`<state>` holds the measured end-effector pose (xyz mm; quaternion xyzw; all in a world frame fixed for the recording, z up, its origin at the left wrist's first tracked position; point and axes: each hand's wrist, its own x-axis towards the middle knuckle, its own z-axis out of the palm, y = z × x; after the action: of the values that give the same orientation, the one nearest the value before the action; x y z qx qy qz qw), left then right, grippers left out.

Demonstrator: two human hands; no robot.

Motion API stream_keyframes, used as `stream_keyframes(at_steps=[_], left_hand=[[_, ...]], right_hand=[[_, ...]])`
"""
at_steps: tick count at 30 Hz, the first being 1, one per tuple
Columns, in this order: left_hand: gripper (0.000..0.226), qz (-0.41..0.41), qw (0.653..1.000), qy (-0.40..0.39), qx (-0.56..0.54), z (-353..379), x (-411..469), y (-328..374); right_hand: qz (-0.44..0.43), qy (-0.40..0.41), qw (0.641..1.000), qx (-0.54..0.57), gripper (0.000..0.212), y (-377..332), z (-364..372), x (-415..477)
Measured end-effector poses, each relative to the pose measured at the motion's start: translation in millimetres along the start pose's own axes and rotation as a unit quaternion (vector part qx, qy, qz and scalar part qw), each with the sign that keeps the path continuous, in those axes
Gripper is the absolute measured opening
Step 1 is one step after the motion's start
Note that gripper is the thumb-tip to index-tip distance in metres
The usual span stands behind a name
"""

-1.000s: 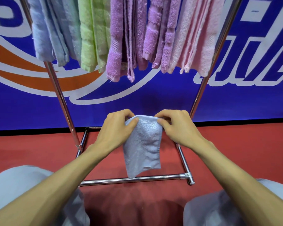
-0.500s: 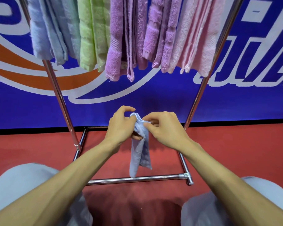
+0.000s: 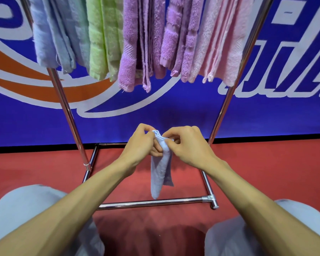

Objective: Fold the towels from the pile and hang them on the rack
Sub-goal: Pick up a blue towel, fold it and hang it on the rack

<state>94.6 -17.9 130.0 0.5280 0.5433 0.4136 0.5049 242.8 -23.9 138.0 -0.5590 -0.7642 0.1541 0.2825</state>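
Note:
A small light blue towel [image 3: 162,170] hangs folded into a narrow strip between my hands. My left hand [image 3: 140,145] and my right hand [image 3: 188,146] both pinch its top edge, fingertips nearly touching. Its lower end dangles just above the bottom bar of the chrome rack [image 3: 155,202]. Across the top of the view hang folded towels: blue ones [image 3: 48,34], green ones [image 3: 103,37], purple ones [image 3: 151,41] and pink ones [image 3: 222,39]. The rack's top rail is out of view. The pile is not in view.
The rack's slanted posts [image 3: 67,111] stand left and right of my hands. A blue banner [image 3: 174,111] with white and orange shapes is behind the rack. The floor [image 3: 266,163] is red. My knees [image 3: 26,209] in grey fabric fill the lower corners.
The towel was held spread flat a second ago. My hands have come together and folded it into a narrow strip, which now hangs a little lower.

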Motion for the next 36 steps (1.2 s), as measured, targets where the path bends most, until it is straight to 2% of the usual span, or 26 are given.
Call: stream_keyframes(at_steps=[5,9,14,17,20,23,25,28,32,36], left_hand=[[0.021,0.017,0.998,-0.001,0.058,-5,-1,3],[0.009,0.107,0.984,0.023,0.141,-8,-1,0],[0.011,0.142,0.983,0.021,0.111,-5,-4,-1],[0.012,0.151,0.984,0.025,0.09,-2,-3,-2],[0.015,0.151,0.987,0.02,0.047,1,-2,-1],[0.018,0.137,0.99,-0.014,0.019,1,-2,0],[0.017,0.124,0.989,-0.049,0.061,0,-1,-2],[0.017,0.123,0.984,-0.054,0.12,-4,2,-3],[0.028,0.143,0.98,-0.08,0.116,-1,1,-2],[0.022,0.124,0.976,-0.157,0.091,4,-1,-6]], right_hand=[[-0.006,-0.003,0.999,0.033,0.02,-1,-6,0],[0.014,0.023,0.997,0.073,0.018,2,-16,2],[0.02,-0.003,0.995,0.103,0.011,7,-20,0],[-0.001,-0.021,0.997,0.074,0.023,7,-22,-2],[-0.01,0.008,0.999,0.045,0.015,6,-23,-1],[-0.002,0.045,0.997,0.062,0.009,6,-27,2],[0.003,0.065,0.994,0.086,0.009,6,-30,2],[0.013,0.066,0.991,0.113,0.007,5,-31,3],[0.008,0.047,0.988,0.145,0.014,4,-30,3],[0.007,0.079,0.987,0.14,0.006,3,-31,5]])
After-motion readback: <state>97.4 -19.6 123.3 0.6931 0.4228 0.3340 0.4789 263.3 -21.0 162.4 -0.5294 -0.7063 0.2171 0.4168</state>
